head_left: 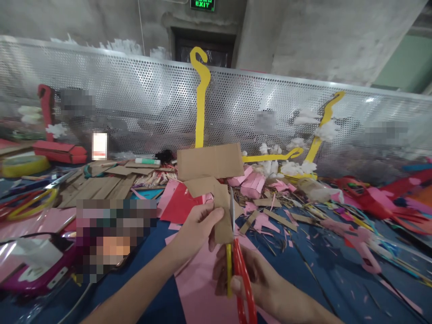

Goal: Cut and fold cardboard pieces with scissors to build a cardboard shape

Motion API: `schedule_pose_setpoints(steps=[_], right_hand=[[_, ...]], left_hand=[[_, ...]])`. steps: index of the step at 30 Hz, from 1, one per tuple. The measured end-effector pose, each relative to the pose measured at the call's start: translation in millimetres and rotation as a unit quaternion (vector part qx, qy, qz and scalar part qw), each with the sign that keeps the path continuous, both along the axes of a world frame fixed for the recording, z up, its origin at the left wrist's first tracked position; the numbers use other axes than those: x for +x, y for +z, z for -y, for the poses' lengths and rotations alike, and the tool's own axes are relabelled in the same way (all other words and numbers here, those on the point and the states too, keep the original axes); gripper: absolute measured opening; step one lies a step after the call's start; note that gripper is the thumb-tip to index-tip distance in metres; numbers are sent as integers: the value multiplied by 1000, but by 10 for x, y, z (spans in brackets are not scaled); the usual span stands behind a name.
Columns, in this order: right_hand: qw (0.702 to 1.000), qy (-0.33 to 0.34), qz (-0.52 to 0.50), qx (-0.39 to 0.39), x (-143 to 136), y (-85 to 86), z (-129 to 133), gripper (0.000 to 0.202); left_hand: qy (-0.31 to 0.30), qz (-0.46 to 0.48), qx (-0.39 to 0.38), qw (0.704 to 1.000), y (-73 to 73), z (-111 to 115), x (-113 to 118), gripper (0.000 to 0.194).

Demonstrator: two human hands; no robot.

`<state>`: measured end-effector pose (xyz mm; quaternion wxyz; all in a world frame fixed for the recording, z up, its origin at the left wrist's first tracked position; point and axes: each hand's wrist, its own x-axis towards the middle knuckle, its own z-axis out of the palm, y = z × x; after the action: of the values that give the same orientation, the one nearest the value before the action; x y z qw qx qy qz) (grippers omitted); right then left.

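My left hand (200,225) pinches a small brown cardboard piece (222,220) between thumb and fingers. In my right hand (259,274) is a pair of scissors (241,270) with a red handle, blade pointing up along the cardboard's right edge. A narrow yellow part shows beside the red handle; whether it belongs to the scissors I cannot tell. Just beyond my hands stands a folded cardboard piece (211,163), with a yellow hooked paper strip (200,108) rising behind it. Pink paper (195,288) lies beneath my hands.
A perforated metal screen (151,99) runs across the back. Pink scraps (265,221) and thin trimmings litter the blue table at right, near a pink glue gun (361,243). Cardboard strips (97,189), a glue stick (147,161) and a purple power strip (33,279) lie at left.
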<state>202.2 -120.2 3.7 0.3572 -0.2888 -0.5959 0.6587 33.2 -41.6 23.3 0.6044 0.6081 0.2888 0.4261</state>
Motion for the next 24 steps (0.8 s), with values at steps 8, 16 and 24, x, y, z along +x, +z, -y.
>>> schedule_pose_setpoints(steps=[8,16,24], right_hand=[[1000,-2,25,14,-33,33,-5,41],[999,9,22,24,-18,-14,-1,37],[1000,7,15,7,-36,-38,-8,36]], left_hand=[[15,-5,-5,1000,-59,-7,-4,38],[22,-8,-7,1000,-41,-5,3,38],[30,-23,-3,999,-61,1,-9,40]])
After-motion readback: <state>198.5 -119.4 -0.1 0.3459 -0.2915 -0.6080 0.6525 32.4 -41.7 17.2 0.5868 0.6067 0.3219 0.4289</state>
